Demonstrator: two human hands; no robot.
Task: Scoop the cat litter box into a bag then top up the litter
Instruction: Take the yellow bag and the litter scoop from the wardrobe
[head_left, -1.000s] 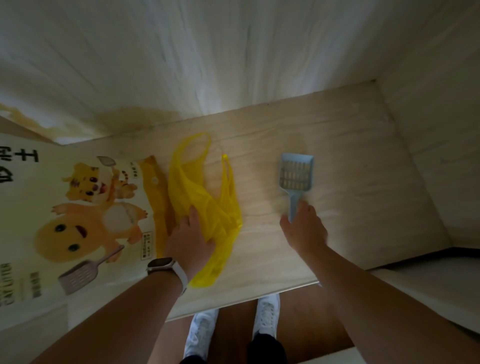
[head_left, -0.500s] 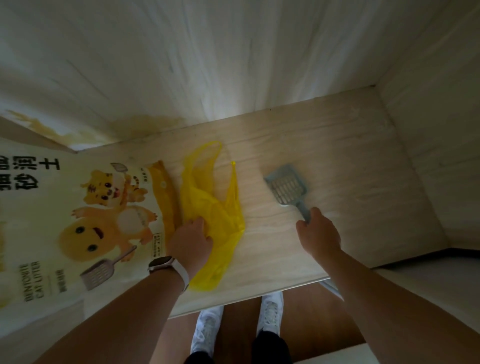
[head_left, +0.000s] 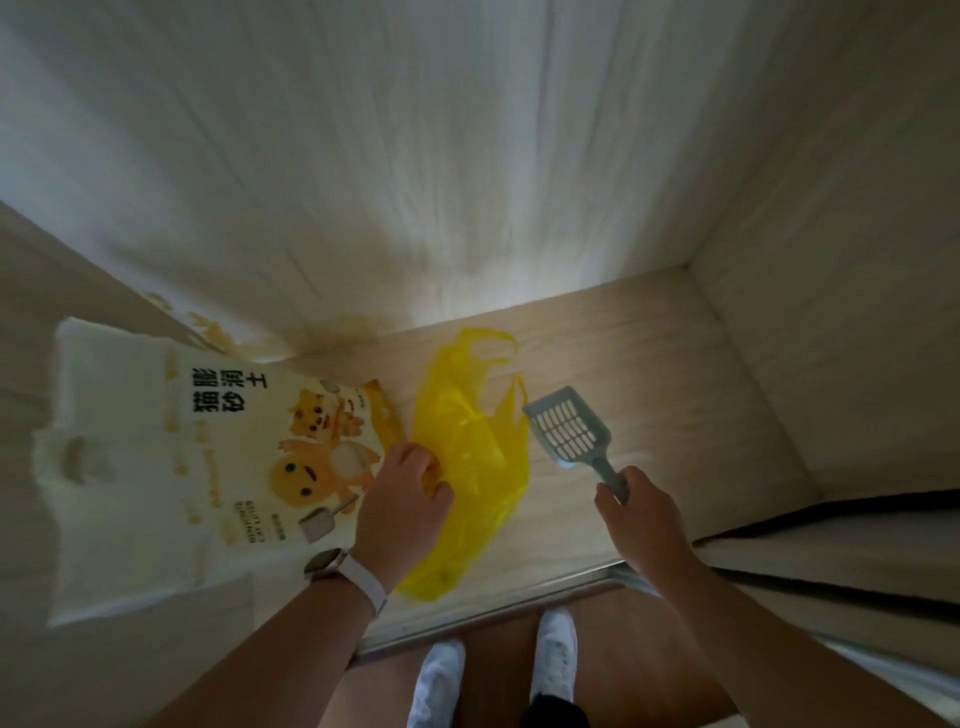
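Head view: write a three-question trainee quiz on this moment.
1. True or false: the right hand grips the blue litter scoop by its handle.
2. Fill in: the cat litter sack lies to the yellow plastic bag's ____.
3. The left hand grips: A the sack, B the bag, C the scoop?
Key: 1 true; 2 left; 3 B.

I wear a pale-strapped watch (head_left: 324, 564). My white shoes (head_left: 556, 654) stand on the brown floor (head_left: 498, 644), nearest me, before a pale wooden shelf (head_left: 675, 364).
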